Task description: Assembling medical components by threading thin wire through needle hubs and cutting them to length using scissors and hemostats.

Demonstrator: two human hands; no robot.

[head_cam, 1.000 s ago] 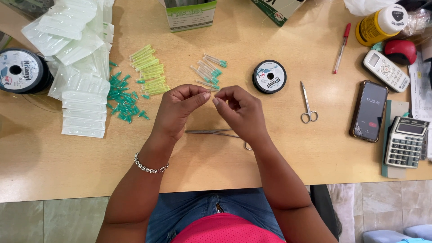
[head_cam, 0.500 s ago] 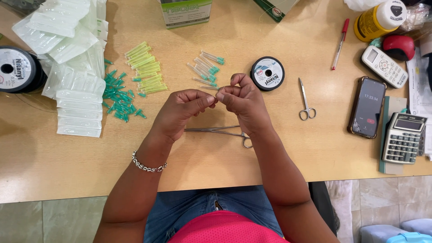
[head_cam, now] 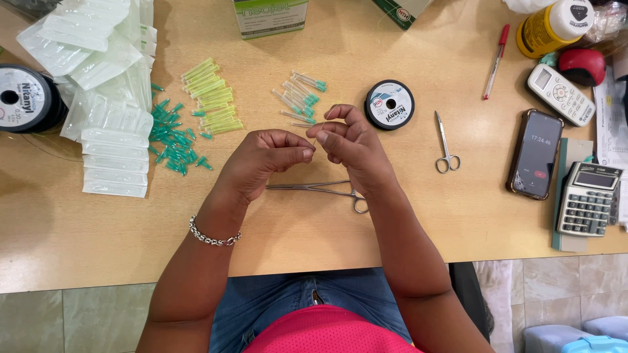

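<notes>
My left hand and my right hand meet fingertip to fingertip above the wooden table. The right thumb and forefinger pinch a thin needle that slants up between the two hands. The left thumb and forefinger are pinched shut right beside the needle's lower end, apparently on a fine thread too thin to see well. Metal forceps lie flat on the table just under both hands. A small black thread spool sits a little beyond the right hand.
Needles with teal hubs, yellow-green sleeves, green caps and clear packets lie at the left. A large spool is far left. Scissors, phone, calculator, remote and pen lie right.
The fingertips, pressed close together half a second ago, have drawn slightly apart, so the needle now shows between them. The forceps and the other things have not moved.
</notes>
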